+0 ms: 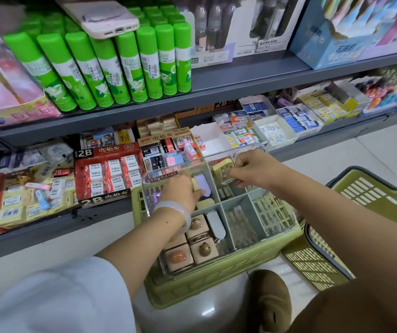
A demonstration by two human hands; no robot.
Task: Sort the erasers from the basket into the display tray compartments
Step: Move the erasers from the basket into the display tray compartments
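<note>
Shop shelf [216, 87]; clear tray [276, 227]: four beige erasers [203, 249], two hands [250, 171].

From my remote view, the left hand [180, 191] covers part of the lilac eraser [203, 187] in the clear display tray [286, 217]; its fingertips lie behind the tray wall, so I cannot confirm a grip. The left forearm hides several boxed erasers [203, 249] in the near compartment. The right hand [248, 170] overlaps the yellow packet [222, 170]; I cannot resolve where the fingers [234, 174] meet it. The green basket [216, 284] interior is mostly masked by the tray. The phone [101, 15] on the glue sticks [120, 66] is cut off at the top edge. Labels on the far shelf boxes [298, 116] are too small to read.
</note>
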